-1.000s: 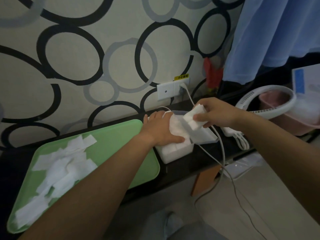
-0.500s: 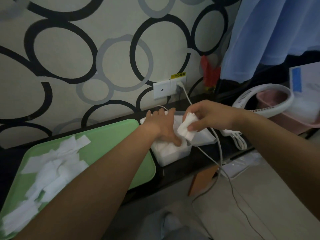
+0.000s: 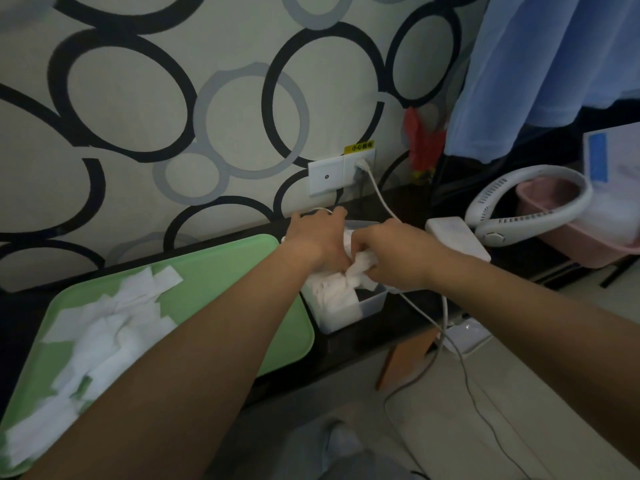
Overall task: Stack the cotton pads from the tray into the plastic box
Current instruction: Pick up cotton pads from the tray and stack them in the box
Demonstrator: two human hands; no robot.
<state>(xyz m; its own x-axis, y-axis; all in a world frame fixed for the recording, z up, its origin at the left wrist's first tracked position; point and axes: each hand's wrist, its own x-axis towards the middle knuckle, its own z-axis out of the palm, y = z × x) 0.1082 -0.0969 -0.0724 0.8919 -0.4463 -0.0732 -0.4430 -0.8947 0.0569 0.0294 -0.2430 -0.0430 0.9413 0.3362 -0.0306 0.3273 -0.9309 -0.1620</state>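
**Background.** Wall [image 3: 138, 116] papered pale grey with overlapping black and grey rings. Low on it sits a white socket plate [image 3: 325, 176] under a yellow label [image 3: 359, 147], with a white cable [image 3: 379, 192] plugged in just beside. A dark tabletop [image 3: 346, 344] runs along the foot of the wall (its front edge lies in shadow). Blue cloth [image 3: 554, 64] hangs at upper right. The floor [image 3: 433, 427] is pale and smooth; a wooden support [image 3: 405, 358] stands beneath the tabletop. Lighting dim and even.
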